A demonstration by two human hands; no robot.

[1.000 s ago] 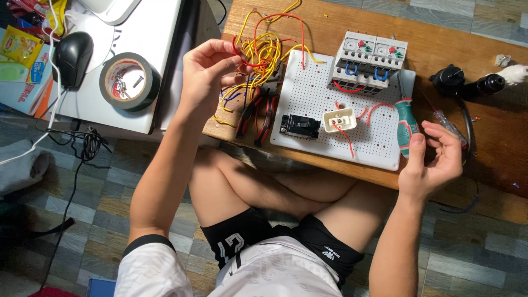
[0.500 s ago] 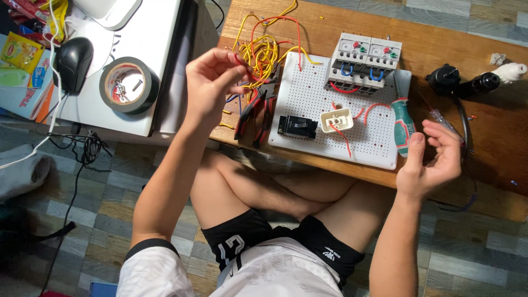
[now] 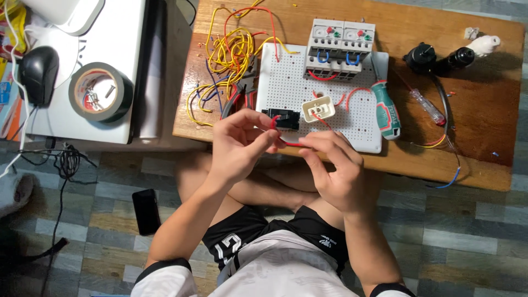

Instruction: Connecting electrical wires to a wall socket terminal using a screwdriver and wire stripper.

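both hands met over the near edge of the tabletop (image 3: 473, 165), the left hand (image 3: 236, 144) and the right hand (image 3: 334, 168) each pinched on an end of a short red wire (image 3: 290, 144), which ran level between the fingertips just in front of the white perforated board (image 3: 286, 88).

judging by the board, the wiring was partly done: two grey breaker-like units (image 3: 341, 47) at its far edge already carried short blue and red loops, and a small cream socket block (image 3: 318, 108) and a black block (image 3: 286, 119) sat mounted nearer the person, a few red leads curling between them. the red piece in hand was not yet seated anywhere, and the loose tangle of yellow wires (image 3: 231, 55) to the left looked unused.

the board was matt plastic dotted with fine holes; the wires were thin, glossy and springy. a green-handled screwdriver (image 3: 386, 107) lay on the board's right edge, red-handled pliers (image 3: 242, 93) at its left. the tabletop was warm, grained wood. a roll of black tape (image 3: 100, 92) sat on a white surface beside it.
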